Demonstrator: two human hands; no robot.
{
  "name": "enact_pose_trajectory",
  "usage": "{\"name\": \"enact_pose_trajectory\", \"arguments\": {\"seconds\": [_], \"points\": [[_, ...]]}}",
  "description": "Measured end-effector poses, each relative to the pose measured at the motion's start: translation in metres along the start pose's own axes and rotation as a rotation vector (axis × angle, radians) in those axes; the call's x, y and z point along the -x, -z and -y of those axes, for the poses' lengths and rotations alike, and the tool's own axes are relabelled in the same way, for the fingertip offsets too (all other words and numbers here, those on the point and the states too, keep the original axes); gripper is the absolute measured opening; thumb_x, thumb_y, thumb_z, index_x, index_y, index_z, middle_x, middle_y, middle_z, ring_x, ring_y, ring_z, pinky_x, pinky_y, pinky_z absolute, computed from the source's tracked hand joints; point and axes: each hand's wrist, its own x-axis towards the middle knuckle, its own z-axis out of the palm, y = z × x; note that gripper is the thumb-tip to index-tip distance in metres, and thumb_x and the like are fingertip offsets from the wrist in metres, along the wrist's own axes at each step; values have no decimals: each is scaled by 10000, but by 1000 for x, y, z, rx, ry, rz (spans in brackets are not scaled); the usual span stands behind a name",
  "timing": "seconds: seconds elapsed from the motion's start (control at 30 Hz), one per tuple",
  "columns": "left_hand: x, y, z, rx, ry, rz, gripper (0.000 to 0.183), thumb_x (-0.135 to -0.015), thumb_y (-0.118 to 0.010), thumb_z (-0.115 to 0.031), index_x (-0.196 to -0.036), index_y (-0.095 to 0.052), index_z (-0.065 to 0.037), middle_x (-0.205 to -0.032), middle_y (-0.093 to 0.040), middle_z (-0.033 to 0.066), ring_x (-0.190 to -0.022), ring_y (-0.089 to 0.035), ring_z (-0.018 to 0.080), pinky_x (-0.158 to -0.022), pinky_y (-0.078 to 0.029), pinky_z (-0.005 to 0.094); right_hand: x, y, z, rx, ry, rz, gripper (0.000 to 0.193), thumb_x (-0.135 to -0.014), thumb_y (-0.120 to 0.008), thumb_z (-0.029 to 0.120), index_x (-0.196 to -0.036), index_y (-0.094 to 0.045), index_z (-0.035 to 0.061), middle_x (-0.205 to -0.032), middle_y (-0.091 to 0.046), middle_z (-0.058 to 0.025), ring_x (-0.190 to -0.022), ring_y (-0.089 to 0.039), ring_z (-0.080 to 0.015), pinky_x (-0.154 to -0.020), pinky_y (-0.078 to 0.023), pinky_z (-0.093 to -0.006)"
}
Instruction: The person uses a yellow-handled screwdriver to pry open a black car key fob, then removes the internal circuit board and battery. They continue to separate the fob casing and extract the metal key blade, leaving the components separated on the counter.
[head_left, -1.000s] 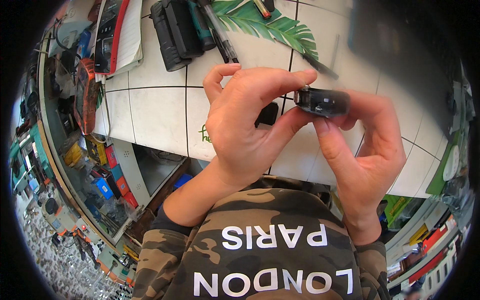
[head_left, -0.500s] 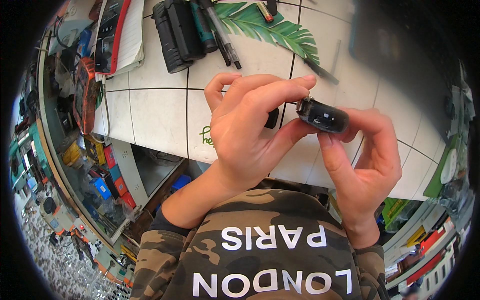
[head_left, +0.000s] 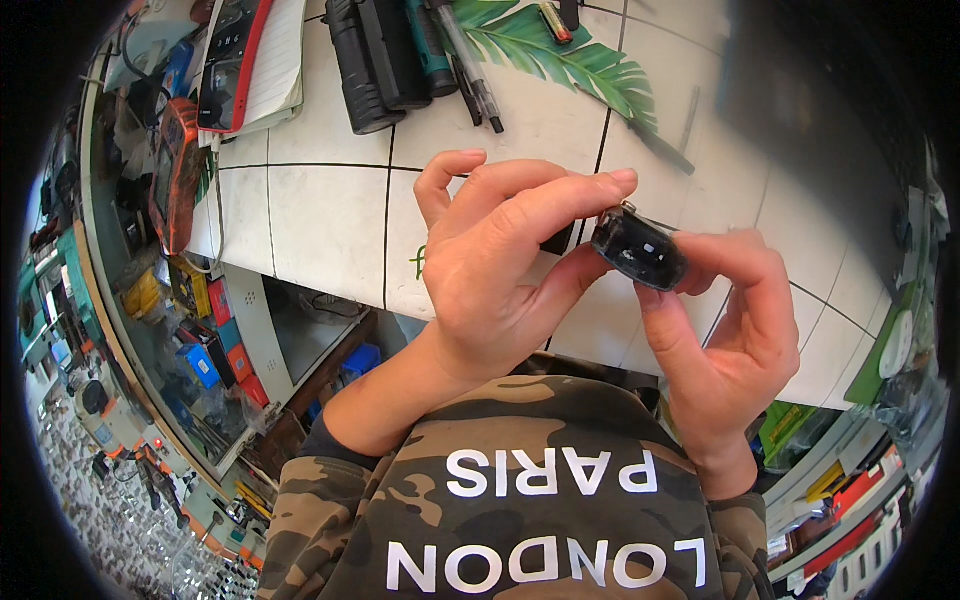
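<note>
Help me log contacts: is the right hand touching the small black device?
Touching. The head view shows the right hand pinching the small black device, thumb against its lower edge, with no visible gap.

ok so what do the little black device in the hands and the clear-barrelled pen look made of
Black device: probably hard plastic, glossy, going by its dark sheen. Clear-barrelled pen: likely smooth plastic, since its barrel looks see-through.

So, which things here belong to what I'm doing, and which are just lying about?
In use:
- small black object, pinched by left hand and right hand
- possibly the mostly hidden black thing behind the left hand

Seemingly just lying about:
- clear-barrelled pen
- battery
- notebook
- ribbed black cylinder
</note>
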Motion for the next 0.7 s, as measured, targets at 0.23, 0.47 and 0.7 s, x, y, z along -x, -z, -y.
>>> {"name": "enact_pose_trajectory", "arguments": {"seconds": [0.23,0.47,0.7], "points": [[5,-5,2,62,4,-52,469,-568,-781,-43,-998,-605,-108,-909,-685,-42,-774,-596,108,-830,-307,335,2,-2,-1,28,57,-13,269,-725,-683,-51,-963,-562,-17,-833,-557,-50,-744,-465,-127,-727,-369,-242],[5,5,4,69,-44,124,463,-695,-702,32,-1069,-452,-74,-1015,-681,89,-882,-618,155,-918,-277,320,2,-3,-2,11,75,-28,285,-718,-679,-69,-971,-559,-18,-831,-547,-52,-753,-461,-125,-730,-367,-240],[6,9,2,36,1,191,485,-675,-724,24,-1069,-458,-70,-1000,-685,78,-881,-607,150,-886,-301,305,2,-3,0,17,46,-26,283,-719,-672,-78,-969,-555,-14,-839,-540,-54,-763,-459,-127,-743,-367,-243]]}}
